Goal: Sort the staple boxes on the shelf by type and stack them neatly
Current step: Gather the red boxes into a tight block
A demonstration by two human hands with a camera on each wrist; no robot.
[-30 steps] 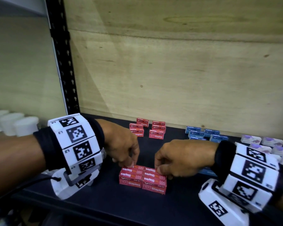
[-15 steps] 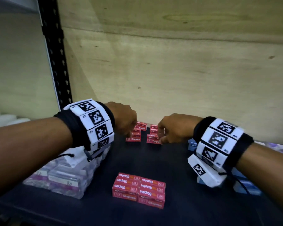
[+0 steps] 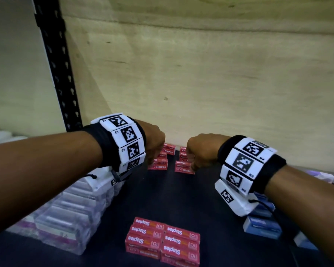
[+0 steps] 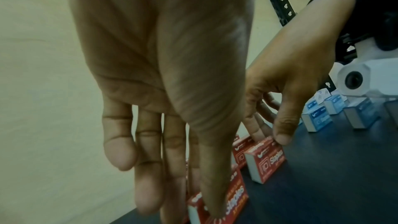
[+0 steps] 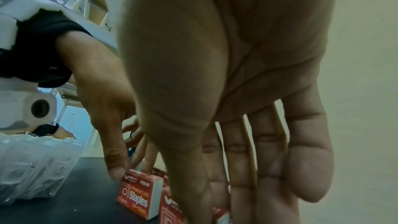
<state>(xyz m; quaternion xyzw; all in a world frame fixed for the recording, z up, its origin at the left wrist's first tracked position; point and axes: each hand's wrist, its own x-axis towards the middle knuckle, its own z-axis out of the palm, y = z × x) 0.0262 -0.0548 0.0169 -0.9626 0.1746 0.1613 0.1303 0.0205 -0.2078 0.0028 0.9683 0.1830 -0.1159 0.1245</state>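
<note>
Head view shows both hands reaching to the far end of the dark shelf (image 3: 181,197), close to the plywood back wall (image 3: 220,83). The left hand (image 3: 152,142) is over the far left pile of red staple boxes (image 3: 159,164), and the left wrist view shows its fingers straight and pointing down, the thumb (image 4: 217,176) touching the top of a red box there; whether it grips the box I cannot tell. The right hand (image 3: 200,150) is over the far right pile of red staple boxes (image 3: 183,167); its fingers are extended downward, with thumb and fingertips on either side of the top box, a pinch not clearly seen. Near the front edge sits a tidy stacked block of red staple boxes (image 3: 162,242), two columns wide. Blue staple boxes (image 3: 262,225) lie to the right, under the right wrist. Clear-wrapped purple staple boxes (image 3: 66,218) are stacked at the near left.
</note>
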